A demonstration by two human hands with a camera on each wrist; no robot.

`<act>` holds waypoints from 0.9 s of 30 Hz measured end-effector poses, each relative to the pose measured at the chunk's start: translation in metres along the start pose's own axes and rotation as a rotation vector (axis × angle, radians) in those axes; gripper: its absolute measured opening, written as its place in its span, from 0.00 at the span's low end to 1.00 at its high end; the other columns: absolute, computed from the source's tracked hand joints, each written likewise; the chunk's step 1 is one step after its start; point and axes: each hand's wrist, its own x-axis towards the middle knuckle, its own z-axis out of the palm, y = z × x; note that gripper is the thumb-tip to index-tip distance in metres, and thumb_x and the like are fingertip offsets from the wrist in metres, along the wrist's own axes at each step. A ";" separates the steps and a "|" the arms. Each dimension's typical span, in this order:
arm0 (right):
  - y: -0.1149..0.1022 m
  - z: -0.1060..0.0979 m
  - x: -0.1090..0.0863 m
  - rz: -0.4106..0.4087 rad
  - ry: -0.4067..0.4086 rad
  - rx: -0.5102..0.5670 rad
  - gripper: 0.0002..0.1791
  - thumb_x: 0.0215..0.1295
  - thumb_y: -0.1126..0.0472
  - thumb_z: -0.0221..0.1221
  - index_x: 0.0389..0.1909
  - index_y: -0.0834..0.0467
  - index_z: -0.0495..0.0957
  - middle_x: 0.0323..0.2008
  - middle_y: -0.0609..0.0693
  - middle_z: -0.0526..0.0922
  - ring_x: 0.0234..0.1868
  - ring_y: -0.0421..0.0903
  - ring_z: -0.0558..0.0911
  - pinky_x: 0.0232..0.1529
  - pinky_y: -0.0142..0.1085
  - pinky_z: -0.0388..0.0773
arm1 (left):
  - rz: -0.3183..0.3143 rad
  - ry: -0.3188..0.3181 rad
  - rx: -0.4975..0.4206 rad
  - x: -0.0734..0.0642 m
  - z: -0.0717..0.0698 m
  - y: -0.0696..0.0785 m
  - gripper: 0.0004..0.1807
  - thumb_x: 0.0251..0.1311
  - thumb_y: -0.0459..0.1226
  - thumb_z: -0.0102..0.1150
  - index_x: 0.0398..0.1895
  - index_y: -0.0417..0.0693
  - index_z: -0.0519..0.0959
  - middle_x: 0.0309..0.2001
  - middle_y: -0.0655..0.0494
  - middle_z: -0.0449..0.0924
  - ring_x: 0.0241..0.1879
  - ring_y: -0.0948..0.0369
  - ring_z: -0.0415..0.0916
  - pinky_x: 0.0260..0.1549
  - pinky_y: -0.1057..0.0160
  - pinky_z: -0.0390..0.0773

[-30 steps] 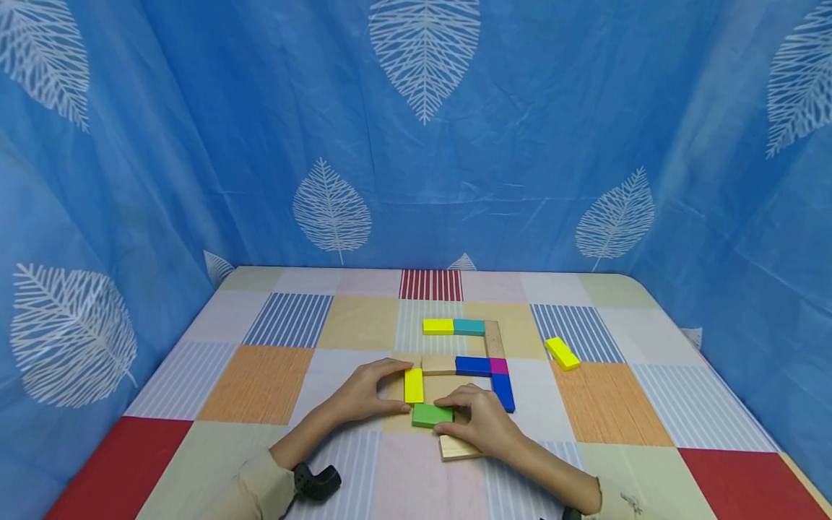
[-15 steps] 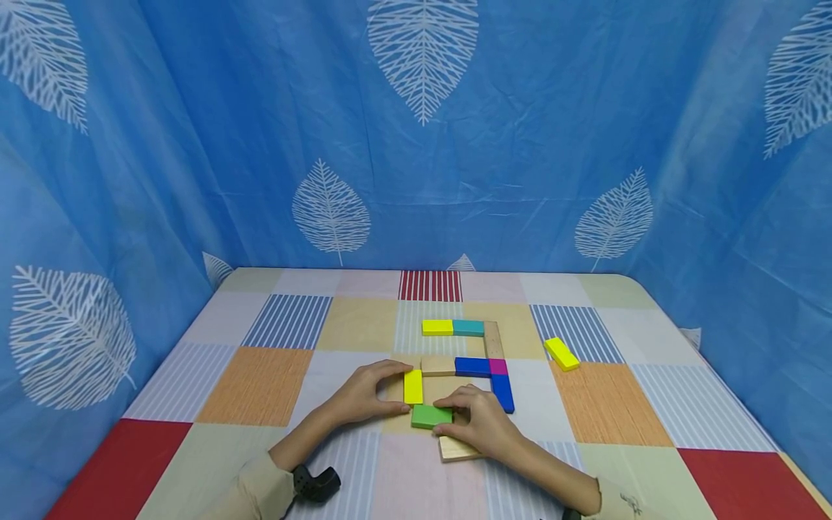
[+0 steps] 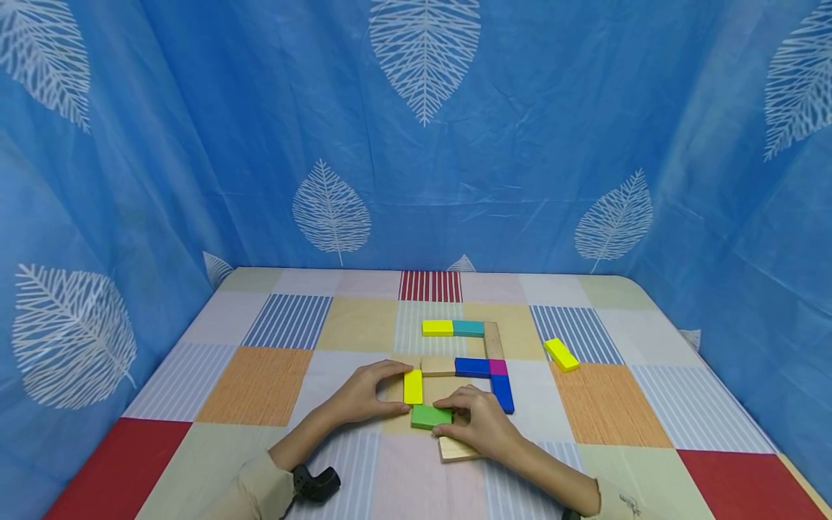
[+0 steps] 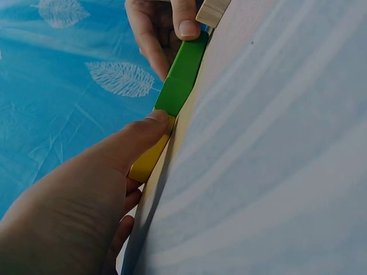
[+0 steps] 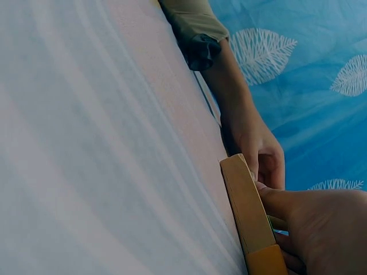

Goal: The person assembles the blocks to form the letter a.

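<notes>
My left hand (image 3: 360, 393) holds a yellow block (image 3: 413, 387) at its two ends, the forefinger at the far end and the thumb at the near end. A green block (image 3: 431, 417) lies against the yellow block's near end, seen also in the left wrist view. My right hand (image 3: 479, 422) pinches the green block by its right end between thumb and fingers. Under the right hand lies a plain wooden block (image 3: 456, 449), partly hidden by it. In the right wrist view an orange-yellow piece (image 5: 267, 261) adjoins that wooden block's end.
Beyond the hands, a plain block (image 3: 438, 367), blue blocks (image 3: 472, 367) and a magenta piece (image 3: 497, 367) lie end to end. A wooden block (image 3: 494, 340) links them to teal (image 3: 469, 328) and yellow (image 3: 438, 328) ones. Another yellow block (image 3: 562, 354) lies apart at right.
</notes>
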 end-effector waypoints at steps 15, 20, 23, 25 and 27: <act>-0.003 -0.006 -0.004 0.000 0.035 0.010 0.22 0.47 0.47 0.68 0.42 0.55 0.84 0.35 0.40 0.82 0.38 0.35 0.78 0.40 0.32 0.77 | -0.005 -0.005 -0.014 -0.001 0.000 0.001 0.35 0.46 0.55 0.67 0.58 0.53 0.73 0.56 0.58 0.73 0.58 0.60 0.67 0.57 0.55 0.67; -0.003 -0.014 -0.012 -0.012 0.088 0.083 0.20 0.47 0.49 0.69 0.40 0.55 0.83 0.34 0.41 0.83 0.35 0.38 0.78 0.36 0.34 0.78 | -0.012 -0.008 -0.011 -0.001 0.000 0.002 0.35 0.46 0.56 0.66 0.59 0.53 0.73 0.56 0.58 0.73 0.58 0.59 0.67 0.57 0.55 0.67; -0.002 -0.019 -0.020 -0.019 0.092 0.106 0.17 0.48 0.49 0.69 0.37 0.53 0.82 0.33 0.40 0.82 0.35 0.38 0.78 0.35 0.35 0.78 | -0.012 -0.007 -0.005 -0.001 -0.001 0.002 0.35 0.46 0.56 0.66 0.59 0.53 0.73 0.56 0.58 0.73 0.58 0.59 0.67 0.57 0.55 0.67; -0.002 -0.022 -0.026 -0.010 0.063 0.114 0.15 0.49 0.48 0.68 0.36 0.51 0.82 0.34 0.38 0.82 0.36 0.37 0.79 0.37 0.35 0.78 | -0.008 -0.005 -0.002 -0.001 -0.001 0.002 0.35 0.46 0.55 0.67 0.59 0.53 0.73 0.56 0.58 0.73 0.58 0.59 0.67 0.57 0.55 0.67; -0.002 -0.023 -0.033 -0.010 0.027 0.108 0.16 0.49 0.47 0.67 0.37 0.49 0.81 0.35 0.37 0.81 0.37 0.36 0.78 0.40 0.34 0.78 | -0.007 -0.003 0.001 0.000 -0.001 0.002 0.35 0.46 0.55 0.67 0.59 0.53 0.73 0.56 0.58 0.73 0.58 0.59 0.67 0.57 0.55 0.67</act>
